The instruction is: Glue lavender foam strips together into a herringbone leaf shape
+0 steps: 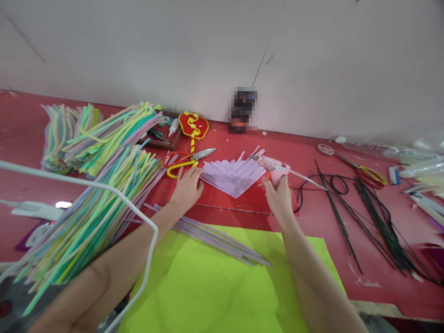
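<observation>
My right hand (280, 196) grips a pink hot glue gun (278, 175) by its handle, with a clear glue stick (308, 179) out of its back. The nozzle points left, over the right arm of a V-shaped piece of lilac pipe cleaners (233, 179), which lies on a red board (218, 201). My left hand (188, 187) rests at the left end of that piece, fingers stretched out and thumb apart, holding nothing I can see. Just beyond it lie scissors (183, 163) with red and yellow handles. Several loose lilac pipe cleaners (218, 238) lie nearer to me.
Bundles of coloured pipe cleaners (93, 222) cover the left, with a white cable (114, 189) crossing in front. A yellow-green sheet (222, 286) lies in front. On the right are dark stems (379, 226), a black cord (301, 194), more scissors (369, 175) and plastic bottles (373, 149).
</observation>
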A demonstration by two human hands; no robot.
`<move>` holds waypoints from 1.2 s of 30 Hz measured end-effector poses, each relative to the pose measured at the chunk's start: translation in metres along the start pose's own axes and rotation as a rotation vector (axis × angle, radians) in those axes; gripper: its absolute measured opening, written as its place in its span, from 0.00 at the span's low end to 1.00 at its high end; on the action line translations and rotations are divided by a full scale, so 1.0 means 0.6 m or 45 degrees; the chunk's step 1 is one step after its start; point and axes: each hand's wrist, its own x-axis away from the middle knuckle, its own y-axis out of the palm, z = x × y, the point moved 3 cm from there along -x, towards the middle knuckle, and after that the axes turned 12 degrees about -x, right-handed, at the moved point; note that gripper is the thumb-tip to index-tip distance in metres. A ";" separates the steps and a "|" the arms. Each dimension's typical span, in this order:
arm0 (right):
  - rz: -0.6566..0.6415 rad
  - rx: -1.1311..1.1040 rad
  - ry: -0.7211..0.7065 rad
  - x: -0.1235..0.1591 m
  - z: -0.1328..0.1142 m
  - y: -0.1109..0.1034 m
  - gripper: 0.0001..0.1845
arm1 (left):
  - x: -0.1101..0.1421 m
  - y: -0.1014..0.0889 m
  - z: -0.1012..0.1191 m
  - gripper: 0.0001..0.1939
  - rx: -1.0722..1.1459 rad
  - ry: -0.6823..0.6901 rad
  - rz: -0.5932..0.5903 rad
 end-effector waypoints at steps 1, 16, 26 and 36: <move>0.037 -0.030 -0.040 0.001 -0.003 -0.003 0.20 | 0.000 -0.001 0.000 0.19 0.000 -0.004 0.003; -0.091 0.272 -0.456 0.063 -0.052 0.019 0.15 | 0.002 -0.019 0.012 0.10 -0.075 0.117 -0.002; -0.212 0.448 -0.419 0.071 -0.030 0.027 0.21 | -0.001 -0.015 0.006 0.10 0.000 0.069 -0.023; -0.300 0.693 -0.371 0.080 -0.046 0.022 0.16 | 0.001 -0.008 0.005 0.13 0.020 0.059 0.040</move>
